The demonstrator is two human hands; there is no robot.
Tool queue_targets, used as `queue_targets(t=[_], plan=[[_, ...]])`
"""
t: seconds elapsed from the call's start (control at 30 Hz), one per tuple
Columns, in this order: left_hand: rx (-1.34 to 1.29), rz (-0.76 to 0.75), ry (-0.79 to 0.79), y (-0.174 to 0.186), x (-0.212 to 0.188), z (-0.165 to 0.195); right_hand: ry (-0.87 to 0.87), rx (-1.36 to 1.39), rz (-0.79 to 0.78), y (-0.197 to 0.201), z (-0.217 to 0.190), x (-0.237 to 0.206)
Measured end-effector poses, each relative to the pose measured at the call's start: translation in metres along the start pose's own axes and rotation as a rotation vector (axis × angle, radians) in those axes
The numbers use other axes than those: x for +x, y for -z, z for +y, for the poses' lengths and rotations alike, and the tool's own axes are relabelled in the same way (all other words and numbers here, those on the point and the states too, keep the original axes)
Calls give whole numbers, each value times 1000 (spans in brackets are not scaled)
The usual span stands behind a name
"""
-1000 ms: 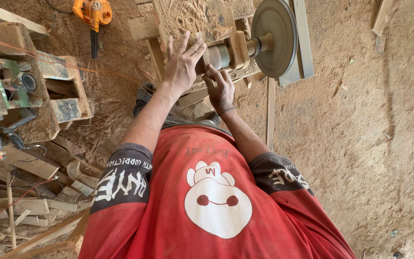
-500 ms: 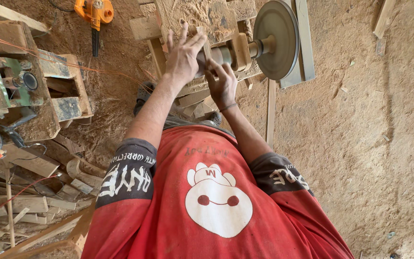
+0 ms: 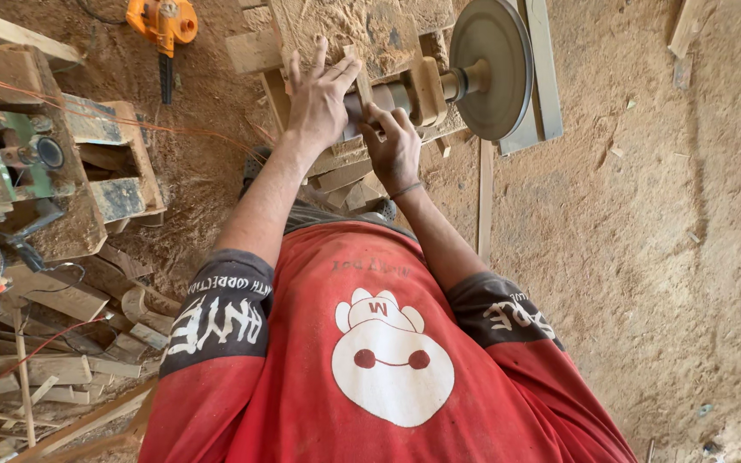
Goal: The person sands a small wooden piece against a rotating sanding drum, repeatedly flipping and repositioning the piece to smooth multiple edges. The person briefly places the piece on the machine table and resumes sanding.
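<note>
While both arms reach forward over the red shirt (image 3: 388, 377), the scene reads so:
Left hand (image 3: 321, 94): fingers spread open, palm pressed flat on the shaft (image 3: 392, 96).
Right hand (image 3: 394, 147): fingers curled around the shaft from below, gripping it.
Shaft: lies horizontal in a wooden frame (image 3: 422, 86), joined to the disc (image 3: 492, 67) at its right end.
Sawdust (image 3: 362, 26): heaped on the frame behind the hands.
Drill (image 3: 165, 26): orange, on the ground, well apart to the left.
</note>
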State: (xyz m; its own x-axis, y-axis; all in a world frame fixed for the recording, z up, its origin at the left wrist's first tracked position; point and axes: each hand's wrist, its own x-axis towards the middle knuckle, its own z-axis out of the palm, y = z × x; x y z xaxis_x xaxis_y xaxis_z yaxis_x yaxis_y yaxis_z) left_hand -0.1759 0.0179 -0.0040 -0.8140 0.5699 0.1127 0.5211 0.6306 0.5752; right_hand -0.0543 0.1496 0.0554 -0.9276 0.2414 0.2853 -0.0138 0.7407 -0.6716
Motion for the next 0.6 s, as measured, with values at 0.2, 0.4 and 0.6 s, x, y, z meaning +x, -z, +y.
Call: queue_targets(t=[0.2,0.4,0.6], plan=[[61,48,-62,-9,-16,4,-17,6,23,-1,3,-16],[125,47,-94,-15,-28,8,50,-14,75,-6,12,-27],[84,49,-87,-15,-29,9,64,19,69,-11,19,-33]])
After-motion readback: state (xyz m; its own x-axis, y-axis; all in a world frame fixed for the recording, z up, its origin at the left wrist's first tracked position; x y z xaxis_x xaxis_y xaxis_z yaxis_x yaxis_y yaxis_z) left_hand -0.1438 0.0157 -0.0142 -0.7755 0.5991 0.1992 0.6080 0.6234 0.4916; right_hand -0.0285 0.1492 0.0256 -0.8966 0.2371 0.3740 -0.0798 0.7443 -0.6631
